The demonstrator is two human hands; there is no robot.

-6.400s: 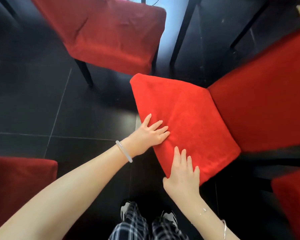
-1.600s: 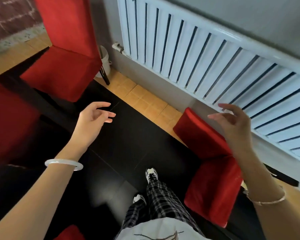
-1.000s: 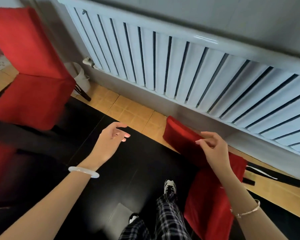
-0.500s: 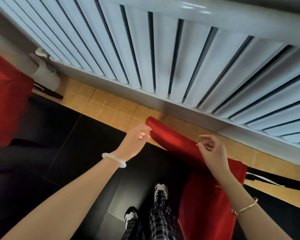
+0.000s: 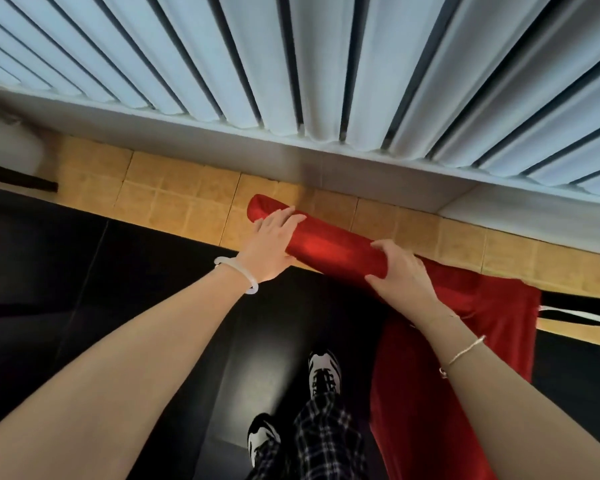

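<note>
Chair (image 5: 329, 249): red fabric cover, right of centre, on floor (image 5: 136, 271) near radiator (image 5: 291, 64). Padded top edge runs diag. from upper left to lower right, along border betw. tan tiles (image 5: 174, 199) and black floor. Rest of red cover spreads down toward bottom right of frame. Strip of tiles visible betw. chair and wall base, so apart from radiator. Upright or tipped: cannot tell from this angle.

L hand (image 5: 271, 244): on left end of padded edge. Fingers laid over far side, thumb on near side, grasping the edge. White bangle (image 5: 238, 273) on wrist.

R hand (image 5: 400, 271): further right on same edge, apart from L hand w/ bare red fabric between. Fingers curled over top, thumb on near side, grasping the edge too. Thin bracelet (image 5: 465, 351) on forearm.

Both arms stretched fwd and down from bottom corners of view.

Rest: plaid trousers (image 5: 323, 441) and black-white shoes (image 5: 321, 370) at bottom centre on black floor, just left of red cover. Black bar w/ white strip (image 5: 575, 315) low at right edge, beyond cover. Dark bar (image 5: 25, 183) at far left by tiles. Pale blurred obj. (image 5: 4, 133) at left edge under radiator, cannot tell what.
</note>
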